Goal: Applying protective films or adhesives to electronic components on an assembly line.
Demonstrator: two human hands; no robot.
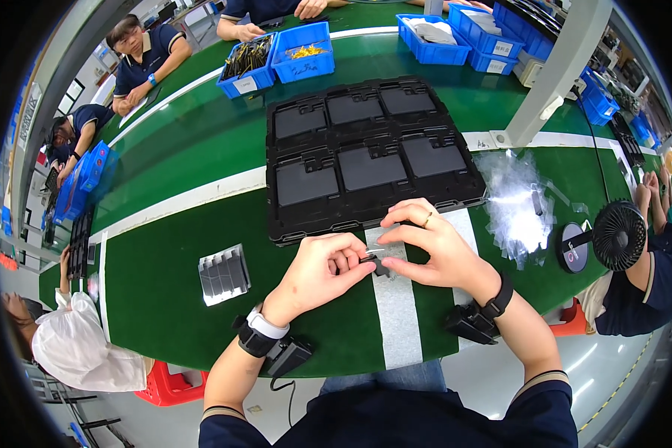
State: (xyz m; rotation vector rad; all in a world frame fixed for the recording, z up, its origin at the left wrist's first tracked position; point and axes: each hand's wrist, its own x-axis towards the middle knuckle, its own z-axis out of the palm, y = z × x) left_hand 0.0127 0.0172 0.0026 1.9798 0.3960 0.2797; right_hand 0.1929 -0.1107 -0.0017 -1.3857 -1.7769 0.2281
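Note:
Above the green mat's front part, my left hand (322, 270) pinches a small black part (381, 266) between its thumb and fingers. My right hand (439, 250) is just to the right, its fingers spread and its thumb tip close to the part; whether it touches cannot be made out. A thin shiny sliver (375, 251) shows between the two hands, too small to name. Beyond them lies a large black tray (291, 226) with several compartments holding flat dark panels. A stack of grey strips on clear sheets (224, 275) rests left of my left hand.
Loose clear film pieces (517, 220) are heaped right of the tray, beside a small black fan (619, 236). A grey post (549, 93) rises at the right. Blue bins (302, 69) of small parts stand at the back. Other people sit around the table.

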